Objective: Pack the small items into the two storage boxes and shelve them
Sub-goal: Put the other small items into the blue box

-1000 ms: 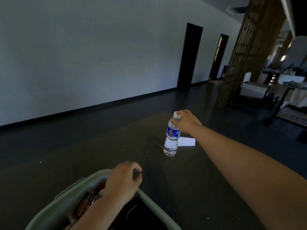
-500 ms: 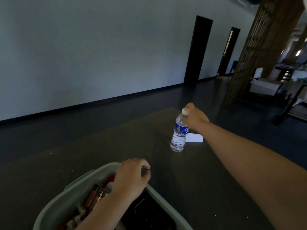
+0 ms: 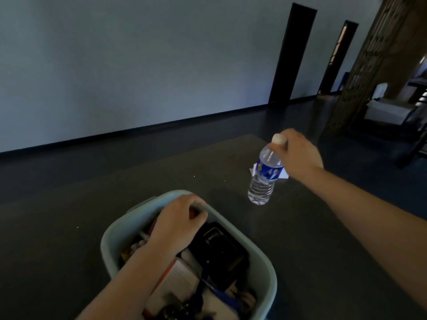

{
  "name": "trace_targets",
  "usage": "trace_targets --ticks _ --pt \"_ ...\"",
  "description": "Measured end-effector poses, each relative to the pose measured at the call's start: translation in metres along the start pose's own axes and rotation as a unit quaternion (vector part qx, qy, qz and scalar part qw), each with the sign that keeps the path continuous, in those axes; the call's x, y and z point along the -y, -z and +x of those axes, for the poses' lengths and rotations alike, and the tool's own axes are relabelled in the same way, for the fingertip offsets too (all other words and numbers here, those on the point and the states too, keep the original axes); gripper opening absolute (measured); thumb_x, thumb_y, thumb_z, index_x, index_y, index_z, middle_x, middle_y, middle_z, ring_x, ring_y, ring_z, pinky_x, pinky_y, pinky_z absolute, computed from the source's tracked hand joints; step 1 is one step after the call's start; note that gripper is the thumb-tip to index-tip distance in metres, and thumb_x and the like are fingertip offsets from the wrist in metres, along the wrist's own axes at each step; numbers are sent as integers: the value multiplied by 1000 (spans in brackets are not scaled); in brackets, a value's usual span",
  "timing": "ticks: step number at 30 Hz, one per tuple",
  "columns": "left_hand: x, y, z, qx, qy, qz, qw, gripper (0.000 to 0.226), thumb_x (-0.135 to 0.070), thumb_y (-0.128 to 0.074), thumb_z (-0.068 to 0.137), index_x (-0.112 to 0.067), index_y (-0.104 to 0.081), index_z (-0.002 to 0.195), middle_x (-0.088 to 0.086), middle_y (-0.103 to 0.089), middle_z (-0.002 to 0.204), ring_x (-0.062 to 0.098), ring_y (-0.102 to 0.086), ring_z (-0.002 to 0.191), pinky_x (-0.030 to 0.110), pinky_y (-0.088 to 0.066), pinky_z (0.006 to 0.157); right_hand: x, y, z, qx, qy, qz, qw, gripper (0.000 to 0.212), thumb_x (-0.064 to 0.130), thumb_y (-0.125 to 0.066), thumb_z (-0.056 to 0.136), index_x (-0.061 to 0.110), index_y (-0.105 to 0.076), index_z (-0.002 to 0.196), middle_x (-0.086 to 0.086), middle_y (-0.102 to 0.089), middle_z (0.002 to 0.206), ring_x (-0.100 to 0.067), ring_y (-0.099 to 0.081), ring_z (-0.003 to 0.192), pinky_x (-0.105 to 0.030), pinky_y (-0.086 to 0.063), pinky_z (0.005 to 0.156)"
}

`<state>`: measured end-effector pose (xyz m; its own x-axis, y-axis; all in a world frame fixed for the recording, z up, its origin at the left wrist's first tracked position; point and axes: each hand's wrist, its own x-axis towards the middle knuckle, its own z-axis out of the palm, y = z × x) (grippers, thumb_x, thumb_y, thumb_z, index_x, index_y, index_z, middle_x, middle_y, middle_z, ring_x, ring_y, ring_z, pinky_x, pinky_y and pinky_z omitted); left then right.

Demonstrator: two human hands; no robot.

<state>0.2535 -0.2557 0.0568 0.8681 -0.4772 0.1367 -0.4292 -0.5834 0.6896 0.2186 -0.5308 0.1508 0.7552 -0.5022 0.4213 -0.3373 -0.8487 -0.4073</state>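
A pale green storage box (image 3: 268,271) sits on the dark table (image 3: 69,227) in front of me, filled with a black case, a small book, a blue strap and other small items. My left hand (image 3: 178,222) rests inside the box at its far end, fingers curled near the rim; what they hold is hidden. My right hand (image 3: 298,153) grips the neck of a clear water bottle (image 3: 263,179) with a blue label and white cap. The bottle hangs tilted just above the table, right of the box. A white card (image 3: 283,175) lies behind the bottle.
The table's far edge runs close behind the bottle. Beyond it are a dark floor, a pale wall with two dark doorways (image 3: 292,54), and a wooden lattice screen (image 3: 379,61) at the right, with furniture (image 3: 388,109) behind it.
The bottle has gone from standing upright on the table to being tilted and lifted by my right hand. My view has dropped, showing more of the box. My left hand has moved further into it.
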Motion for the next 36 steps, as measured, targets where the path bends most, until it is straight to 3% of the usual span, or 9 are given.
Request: trace_targets --ticks 7,9,12,15,20,22,25,31,36 --pt "10 26 -66 -84 58 -78 992 10 -42 -55 90 -52 -55 90 -27 -59 95 -11 -55 84 12 -37 62 52 71 -52 -63 88 229 967 21 45 -56 92 27 -51 103 9 -58 91 -16 -60 88 -43 -54 79" --pt "10 32 -81 -104 68 -92 988 13 -43 -53 90 -55 -51 84 -28 -60 89 -10 -57 78 12 -39 61 68 73 -72 -62 78 310 945 20 46 -57 90 29 -54 100 8 -62 91 -15 -63 89 -48 -57 79" --pt "13 37 -96 -136 91 -125 979 13 -39 -53 92 -52 -51 94 -26 -54 97 0 -60 84 26 -53 70 81 50 -110 -68 48 381 921 7 45 -58 89 41 -54 92 12 -63 89 -8 -63 83 -46 -58 76" --pt "16 41 -109 -147 96 -150 973 17 -36 -56 90 -50 -51 97 -27 -52 96 2 -62 85 30 -57 70 83 12 -159 -74 -6 443 894 5 37 -59 92 37 -55 95 9 -64 89 -5 -62 81 -43 -58 76" --pt "24 41 -120 -124 116 -116 979 17 -37 -55 90 -47 -49 103 -18 -58 95 -3 -60 80 16 -48 57 85 -28 -227 -53 -50 445 892 36 56 -50 79 38 -51 110 19 -60 101 1 -61 92 -19 -52 66" --pt "27 39 -120 -113 123 -102 981 19 -37 -54 91 -42 -52 109 -15 -58 100 0 -60 85 20 -53 65 87 -35 -240 -35 -58 456 888 31 56 -49 76 45 -47 104 25 -57 101 4 -60 93 -16 -52 64" --pt "28 35 -119 -108 123 -87 983 23 -35 -55 90 -40 -52 113 -15 -56 109 1 -58 94 32 -54 83 85 -38 -243 -3 -45 458 888 27 50 -53 75 39 -46 99 12 -61 97 0 -62 87 -14 -52 67" --pt "38 37 -119 -119 92 -77 986 19 -36 -54 89 -45 -51 106 -20 -54 107 -3 -55 96 27 -49 87 70 -37 -255 128 69 417 897 30 39 -77 71 29 -54 87 13 -61 100 -11 -66 90 -26 -58 69" --pt "42 27 -115 -116 70 -26 990 25 -34 -58 87 -43 -52 110 -29 -42 116 4 -41 123 36 -37 105 61 -38 -256 255 83 349 898 48 45 -80 62 46 -52 101 26 -56 111 5 -60 103 -14 -53 80"
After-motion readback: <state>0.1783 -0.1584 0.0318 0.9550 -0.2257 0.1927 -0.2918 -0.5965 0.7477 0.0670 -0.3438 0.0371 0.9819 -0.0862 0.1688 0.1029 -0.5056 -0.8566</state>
